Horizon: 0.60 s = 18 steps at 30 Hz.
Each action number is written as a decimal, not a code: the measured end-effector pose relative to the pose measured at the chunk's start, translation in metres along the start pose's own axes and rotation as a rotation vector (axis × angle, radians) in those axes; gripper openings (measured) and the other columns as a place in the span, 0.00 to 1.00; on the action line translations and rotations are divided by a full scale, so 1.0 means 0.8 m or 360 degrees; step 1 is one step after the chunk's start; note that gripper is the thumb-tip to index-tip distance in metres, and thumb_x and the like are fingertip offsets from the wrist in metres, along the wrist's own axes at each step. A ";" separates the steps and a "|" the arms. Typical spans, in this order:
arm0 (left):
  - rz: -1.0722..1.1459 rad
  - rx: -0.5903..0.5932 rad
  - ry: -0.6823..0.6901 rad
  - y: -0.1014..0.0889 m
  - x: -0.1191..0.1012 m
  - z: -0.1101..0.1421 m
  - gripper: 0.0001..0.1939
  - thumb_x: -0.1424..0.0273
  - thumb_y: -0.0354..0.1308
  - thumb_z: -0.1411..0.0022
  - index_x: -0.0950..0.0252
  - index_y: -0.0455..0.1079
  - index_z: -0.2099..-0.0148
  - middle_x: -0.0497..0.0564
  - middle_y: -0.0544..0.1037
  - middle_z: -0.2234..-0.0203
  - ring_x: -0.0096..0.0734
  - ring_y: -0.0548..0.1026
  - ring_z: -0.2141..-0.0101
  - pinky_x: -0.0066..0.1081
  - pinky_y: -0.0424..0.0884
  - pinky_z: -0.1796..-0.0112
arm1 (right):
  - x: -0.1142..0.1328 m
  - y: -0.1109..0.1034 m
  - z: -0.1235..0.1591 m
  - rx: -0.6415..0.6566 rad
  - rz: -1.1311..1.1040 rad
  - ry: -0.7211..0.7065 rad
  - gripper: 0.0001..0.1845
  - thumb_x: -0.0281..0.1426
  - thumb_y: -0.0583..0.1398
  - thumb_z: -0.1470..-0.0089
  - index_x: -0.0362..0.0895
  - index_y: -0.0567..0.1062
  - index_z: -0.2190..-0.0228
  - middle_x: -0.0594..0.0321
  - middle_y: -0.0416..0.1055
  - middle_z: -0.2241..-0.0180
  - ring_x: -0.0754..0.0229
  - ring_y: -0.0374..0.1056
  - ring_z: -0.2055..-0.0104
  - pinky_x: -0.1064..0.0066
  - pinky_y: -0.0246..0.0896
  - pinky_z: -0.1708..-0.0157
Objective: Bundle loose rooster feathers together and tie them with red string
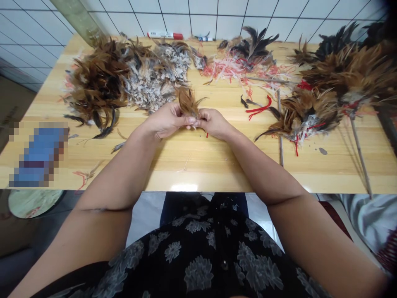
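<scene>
A small bunch of brown feathers point(187, 101) stands up between my two hands over the middle of the wooden table. My left hand point(167, 120) pinches its base from the left, thumb on top. From the other side my right hand point(214, 123) grips the same base, its fingertips touching those of the left. A short bit of red string point(207, 135) shows just under the right hand. Behind the left hand lies a pile of grey and white fluffy feathers point(151, 82), beside a heap of longer brown feathers point(99, 78).
Red and white strings point(228, 68) lie at the back. Feather bundles on thin sticks point(359, 153) rest at the right, one stick reaching past the front edge. A red-and-white marker point(164, 35) lies by the tiled wall. A blurred blue object point(40, 155) is at the left.
</scene>
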State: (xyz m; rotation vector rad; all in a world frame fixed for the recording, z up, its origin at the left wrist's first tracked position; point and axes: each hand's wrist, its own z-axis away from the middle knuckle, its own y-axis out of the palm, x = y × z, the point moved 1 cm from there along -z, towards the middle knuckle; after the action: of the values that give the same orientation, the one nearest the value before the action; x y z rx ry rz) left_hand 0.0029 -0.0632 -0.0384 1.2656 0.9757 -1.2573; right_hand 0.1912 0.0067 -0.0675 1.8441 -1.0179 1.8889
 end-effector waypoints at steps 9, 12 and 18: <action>0.0146 -0.0214 0.0104 -0.005 -0.002 -0.008 0.24 0.66 0.98 0.42 0.59 0.82 0.66 0.47 0.80 0.76 0.33 0.79 0.74 0.28 0.78 0.72 | 0.005 -0.002 -0.001 -0.0088 -0.0291 0.0027 0.28 0.53 0.85 0.43 0.47 0.83 0.70 0.61 0.85 0.68 0.56 0.76 0.59 0.66 0.74 0.54; 0.0248 -0.0339 0.0033 -0.011 -0.006 -0.010 0.22 0.72 0.93 0.34 0.61 0.80 0.65 0.47 0.79 0.76 0.32 0.80 0.75 0.25 0.78 0.72 | -0.005 -0.008 -0.004 -0.0207 -0.0330 -0.0006 0.31 0.58 0.85 0.43 0.47 0.83 0.67 0.62 0.84 0.66 0.57 0.75 0.58 0.65 0.73 0.53; 0.0429 -0.0298 -0.0117 0.002 -0.017 -0.004 0.21 0.82 0.83 0.22 0.66 0.80 0.66 0.47 0.79 0.76 0.25 0.78 0.77 0.21 0.76 0.72 | -0.017 -0.008 -0.006 -0.0118 -0.0322 -0.0023 0.31 0.61 0.83 0.40 0.48 0.84 0.64 0.66 0.81 0.67 0.60 0.69 0.61 0.68 0.71 0.56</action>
State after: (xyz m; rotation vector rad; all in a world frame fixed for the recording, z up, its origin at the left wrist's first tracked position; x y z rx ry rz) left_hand 0.0032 -0.0589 -0.0251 1.1528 0.8192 -0.9735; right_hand 0.1936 0.0175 -0.0786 1.8447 -0.8579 1.7009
